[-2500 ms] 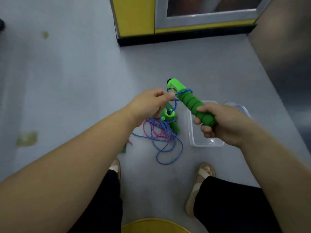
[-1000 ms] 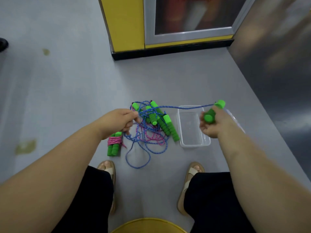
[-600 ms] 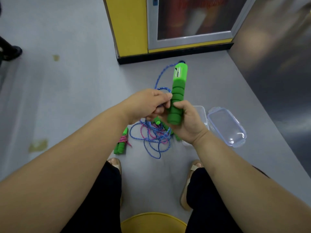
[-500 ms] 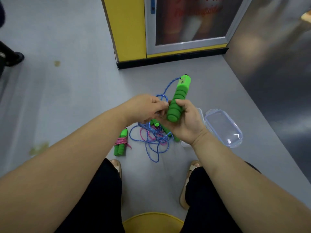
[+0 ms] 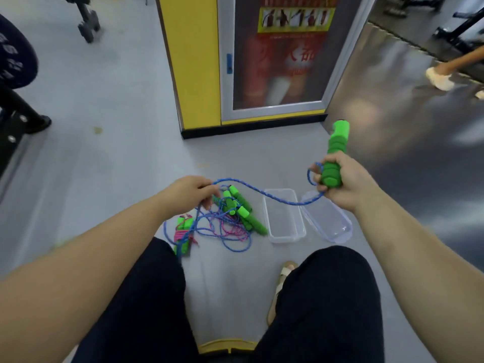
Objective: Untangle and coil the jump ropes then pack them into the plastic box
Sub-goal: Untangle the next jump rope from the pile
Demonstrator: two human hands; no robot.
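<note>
The right hand (image 5: 345, 179) grips a green handle (image 5: 335, 155) at right of centre while the left hand (image 5: 191, 191) pinches the blue rope (image 5: 262, 192), apparently for coiling, above the open plastic box (image 5: 284, 216).

Soft, even light from above, rather dim; I cast only faint shadows on the grey floor (image 5: 104, 166). Pale glare streaks the dark glossy floor (image 5: 419, 142) at right, and the edges bow and blur.
</note>
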